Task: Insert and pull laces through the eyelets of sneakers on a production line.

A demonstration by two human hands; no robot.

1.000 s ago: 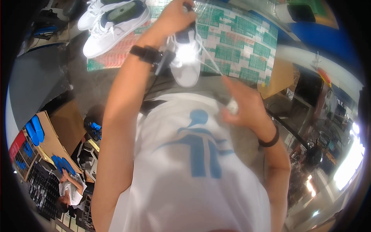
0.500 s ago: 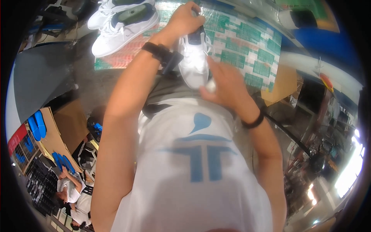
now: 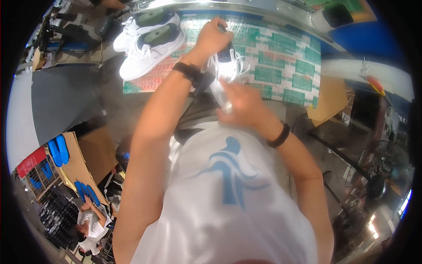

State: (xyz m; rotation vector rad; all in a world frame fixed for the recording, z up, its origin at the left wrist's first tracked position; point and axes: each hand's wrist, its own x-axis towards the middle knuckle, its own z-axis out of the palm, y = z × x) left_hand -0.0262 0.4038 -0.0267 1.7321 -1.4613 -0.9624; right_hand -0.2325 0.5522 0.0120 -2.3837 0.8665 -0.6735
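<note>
My left hand (image 3: 212,38) grips the heel end of a white sneaker (image 3: 223,70) with a dark lining, holding it over the near edge of the workbench. My right hand (image 3: 242,104) is closed around the toe end of the same shoe, just in front of my chest. White laces hang loose from the shoe's top. A black watch sits on my left wrist and a black band on my right.
A pair of white sneakers (image 3: 149,44) with dark insoles lies on the bench at upper left. A green-printed mat (image 3: 281,66) covers the bench. Brown cartons with blue insoles (image 3: 59,149) stand at lower left, where another person (image 3: 90,224) sits.
My right hand has moved up from my chest to the shoe's toe and closed on it. The left hand and shoe shifted slightly away from me.
</note>
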